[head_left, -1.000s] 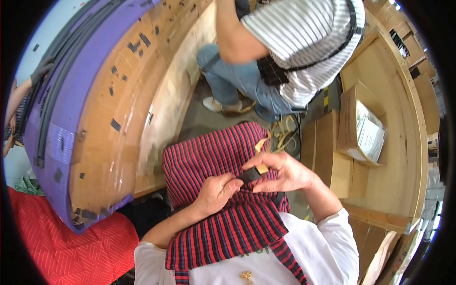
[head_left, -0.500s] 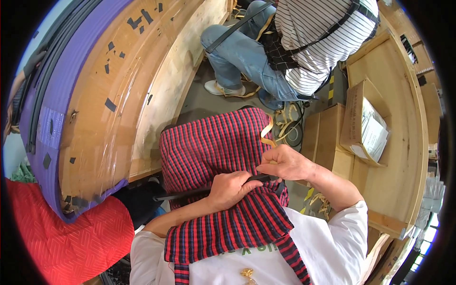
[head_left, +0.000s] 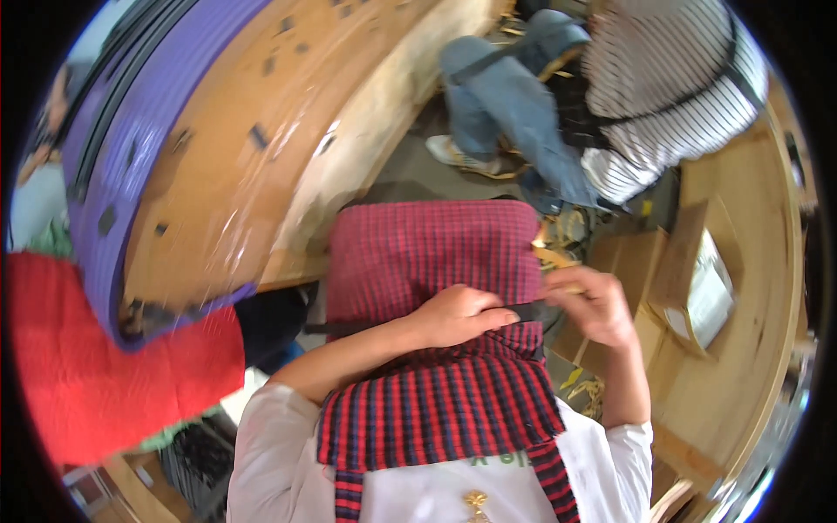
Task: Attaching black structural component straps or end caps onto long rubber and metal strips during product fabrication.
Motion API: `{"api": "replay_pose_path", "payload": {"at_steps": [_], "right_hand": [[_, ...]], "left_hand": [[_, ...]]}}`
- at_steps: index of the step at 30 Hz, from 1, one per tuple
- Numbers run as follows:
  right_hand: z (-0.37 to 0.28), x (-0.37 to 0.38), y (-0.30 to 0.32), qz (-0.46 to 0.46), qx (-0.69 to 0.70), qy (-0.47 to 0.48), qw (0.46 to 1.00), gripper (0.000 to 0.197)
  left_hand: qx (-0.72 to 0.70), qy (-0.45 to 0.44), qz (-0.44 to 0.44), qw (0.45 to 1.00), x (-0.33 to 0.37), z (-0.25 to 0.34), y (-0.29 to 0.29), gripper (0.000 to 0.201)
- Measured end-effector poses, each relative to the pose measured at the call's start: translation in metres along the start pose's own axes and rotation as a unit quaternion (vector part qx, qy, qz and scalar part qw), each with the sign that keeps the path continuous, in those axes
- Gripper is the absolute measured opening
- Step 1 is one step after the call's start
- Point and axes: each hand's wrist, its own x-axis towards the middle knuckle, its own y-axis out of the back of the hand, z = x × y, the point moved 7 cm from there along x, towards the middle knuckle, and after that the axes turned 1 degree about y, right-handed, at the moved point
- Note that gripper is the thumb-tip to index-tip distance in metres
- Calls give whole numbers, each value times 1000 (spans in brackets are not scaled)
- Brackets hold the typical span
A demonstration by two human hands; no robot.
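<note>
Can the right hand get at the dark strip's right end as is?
Probably yes: the right hand is close by the dark strip at that end, nothing visible between them; the left hand holds it farther left. Blur hides whether the right hand grips the tan strip.

The strip (head_left: 338,329) lies across the apron (head_left: 427,248), under the left hand (head_left: 462,315). The bench (head_left: 218,183) is at left, a carton (head_left: 682,248) at right, a co-worker (head_left: 671,96) ahead.
</note>
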Motion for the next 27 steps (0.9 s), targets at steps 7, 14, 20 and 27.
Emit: {"api": "replay_pose_path", "payload": {"at_steps": [7,14,20,27], "right_hand": [[94,-28,-29,68,185,-198,960,20],[146,-59,-37,156,263,-283,909,13],[148,-57,-39,128,302,-275,904,13],[148,-44,-41,109,296,-296,902,14]], "left_hand": [[146,65,-37,986,31,-42,-30,43],[143,-77,278,947,-78,-34,64,22],[400,160,593,680,-250,-103,148,18],[-336,289,522,729,-266,-215,116,45]]}}
